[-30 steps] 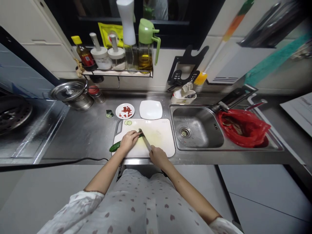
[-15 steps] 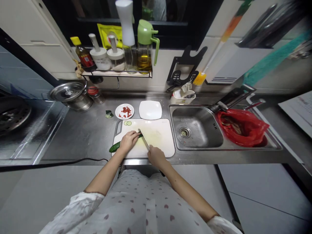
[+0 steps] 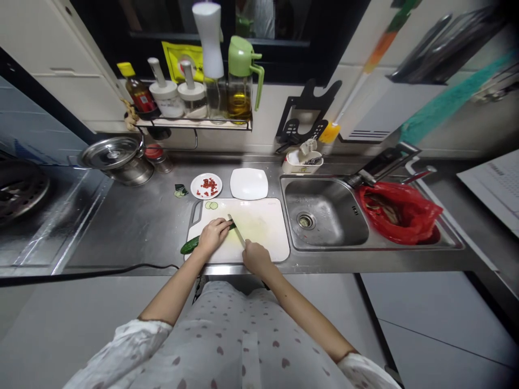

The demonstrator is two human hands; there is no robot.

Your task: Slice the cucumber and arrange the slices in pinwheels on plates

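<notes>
A dark green cucumber (image 3: 190, 246) lies slantwise on the white cutting board (image 3: 270, 227). My left hand (image 3: 214, 236) is closed over its middle, with the fingertips near the cut end. In my right hand (image 3: 257, 257) is the handle of a kitchen knife (image 3: 238, 233); its blade stands at the cucumber's cut end, close to my left fingertips. Two pale cucumber slices (image 3: 211, 205) rest at the board's upper left. Behind the board are a round plate (image 3: 194, 190) of chopped red pieces and a white rectangular plate (image 3: 248, 183).
Right of the board is a steel sink (image 3: 328, 216), with a red plastic bag (image 3: 401, 216) beyond it. Cucumber scraps (image 3: 180, 190) lie on the counter at left, near a lidded steel pot (image 3: 121, 159). A condiment shelf (image 3: 194, 123) hangs over the counter's back. A black cable (image 3: 121, 268) runs along the front edge.
The knife has shifted slightly left and its blade is angled a little differently at the cucumber's end. My left hand keeps its hold. The whole view has drifted slightly.
</notes>
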